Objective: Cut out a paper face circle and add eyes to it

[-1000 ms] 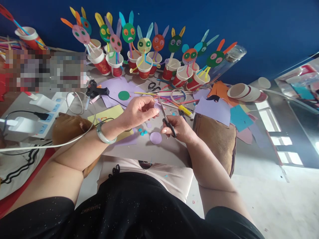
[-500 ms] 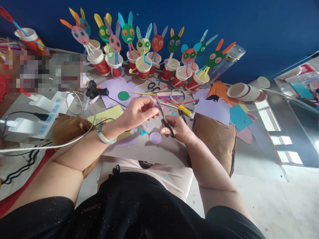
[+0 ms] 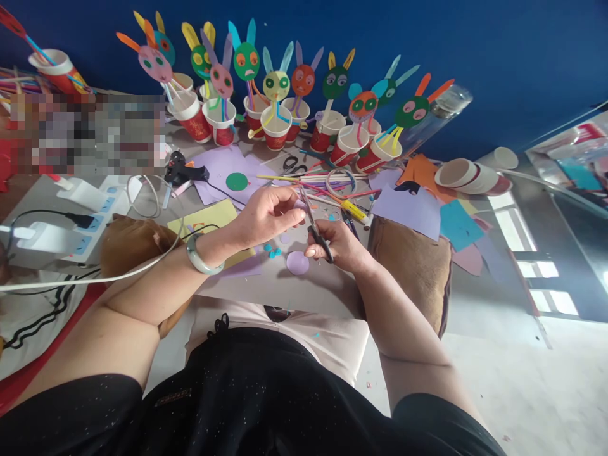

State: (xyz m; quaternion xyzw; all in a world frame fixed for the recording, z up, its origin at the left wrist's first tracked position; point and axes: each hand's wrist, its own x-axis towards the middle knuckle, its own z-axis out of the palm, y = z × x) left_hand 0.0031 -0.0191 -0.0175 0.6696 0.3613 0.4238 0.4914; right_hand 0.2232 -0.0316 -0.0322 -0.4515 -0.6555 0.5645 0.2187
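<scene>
My right hand (image 3: 338,243) grips a pair of scissors (image 3: 321,242) with black handles, blades pointing up and away from me. Between the thumb and fingers of my left hand (image 3: 273,215) is a small piece of purple paper (image 3: 300,203), mostly hidden by the fingers, with the blades right beside it. Whether the blades touch the paper I cannot tell. Below the hands a purple paper disc (image 3: 297,263) lies on the grey table (image 3: 280,290). Several small blue paper dots (image 3: 272,252) and a smaller purple disc (image 3: 284,239) lie to its left.
Red-and-white paper cups (image 3: 277,130) holding paper rabbit figures line the back. A black glue gun (image 3: 183,170), a green disc (image 3: 236,182), a second pair of scissors (image 3: 294,166) and a yellow-handled tool (image 3: 354,211) lie nearer. A brown cushion (image 3: 409,272) stands right, a power strip (image 3: 88,228) left.
The view has shifted very slightly. Both hands keep nearly the same pose, with the scissors and purple paper still held close together.
</scene>
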